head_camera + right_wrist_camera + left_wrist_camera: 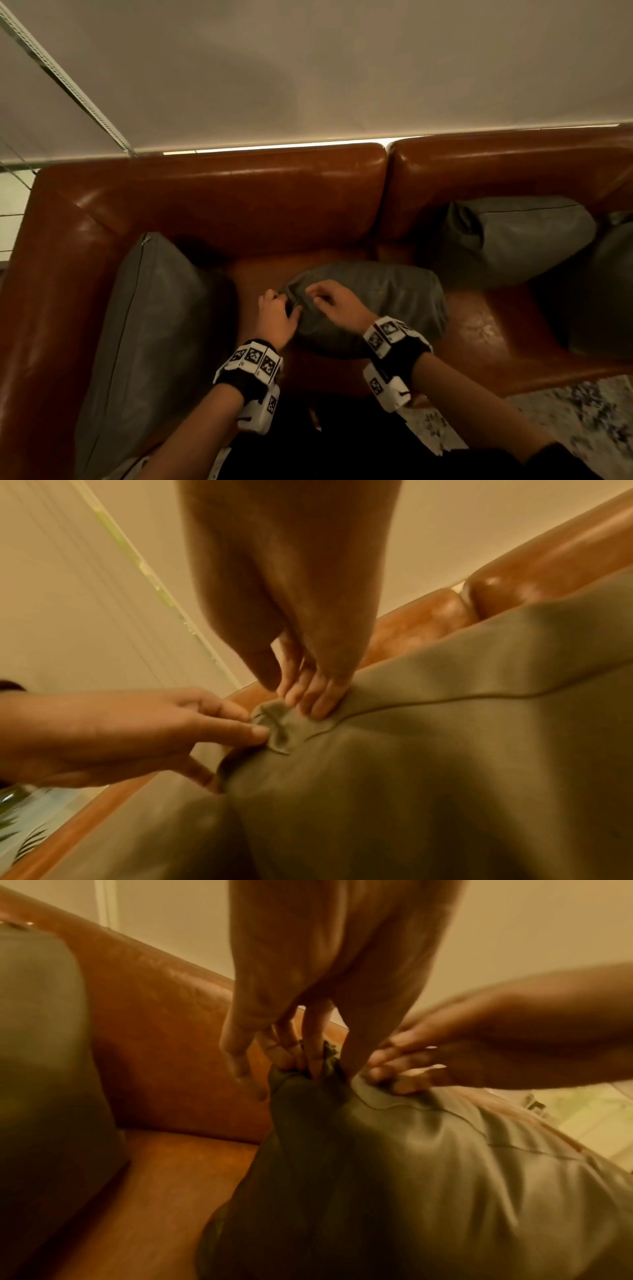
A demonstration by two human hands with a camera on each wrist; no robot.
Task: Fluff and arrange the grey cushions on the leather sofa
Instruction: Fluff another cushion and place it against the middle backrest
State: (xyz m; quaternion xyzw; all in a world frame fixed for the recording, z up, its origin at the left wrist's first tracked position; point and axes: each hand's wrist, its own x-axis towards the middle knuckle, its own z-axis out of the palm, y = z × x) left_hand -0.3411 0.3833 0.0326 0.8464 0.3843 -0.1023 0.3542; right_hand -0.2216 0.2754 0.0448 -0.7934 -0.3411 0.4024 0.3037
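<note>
Fingers (pixel 316 1053) of the left hand (pixel 278 317) are curled tight and a bunched corner of the middle grey cushion (pixel 383 301) is pinched between them and the thumb. Just beside them, the right hand (pixel 337 303) is laid on the same corner, its fingertips (pixel 316 703) bent down onto the seam; whether fabric is actually gripped there cannot be told. The cushion is stood on the seat of the brown leather sofa (pixel 212 192), in front of the backrest. A second grey cushion (pixel 147 329) is propped against the left armrest, and a third (pixel 513 240) is leaned at the back on the right. Marker-covered wrist bands (pixel 253 359) are worn on both arms.
</note>
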